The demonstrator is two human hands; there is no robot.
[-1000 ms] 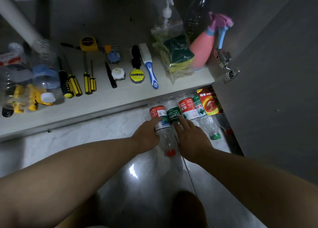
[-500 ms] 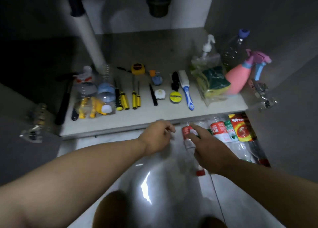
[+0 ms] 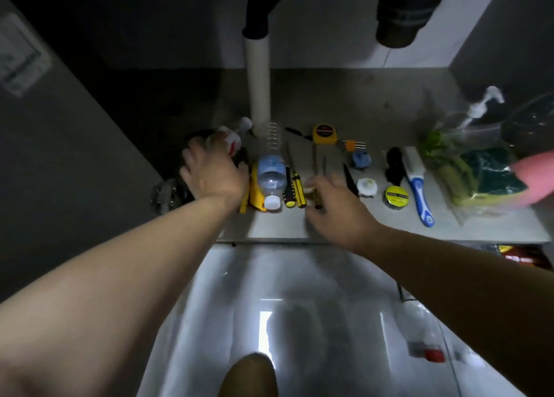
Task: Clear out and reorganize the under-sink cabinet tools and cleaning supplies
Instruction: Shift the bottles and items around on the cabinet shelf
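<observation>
Tools lie in a row on the cabinet floor [image 3: 386, 103]. My left hand [image 3: 211, 173] reaches in at the left, fingers spread over a clear bottle with a red label [image 3: 227, 137]; I cannot tell if it grips it. Beside it lies a clear bottle with a blue label [image 3: 271, 168], white cap toward me, on top of yellow tools. My right hand [image 3: 332, 207] hovers at the cabinet's front edge, its blurred fingertips touching the yellow-and-black screwdrivers [image 3: 295, 189]. A yellow tape measure [image 3: 324, 133] sits behind them.
A white drain pipe [image 3: 257, 82] stands behind the bottles. To the right lie a yellow tape roll [image 3: 396, 195], a blue-handled brush [image 3: 419, 192], a bag of sponges [image 3: 473, 171] and a pink spray bottle [image 3: 536, 177]. A red-capped bottle [image 3: 425, 345] lies on the glossy floor.
Both hands left the bottles on the floor and moved up into the cabinet, the left to the red-label bottle, the right to the screwdrivers. The view tilted up.
</observation>
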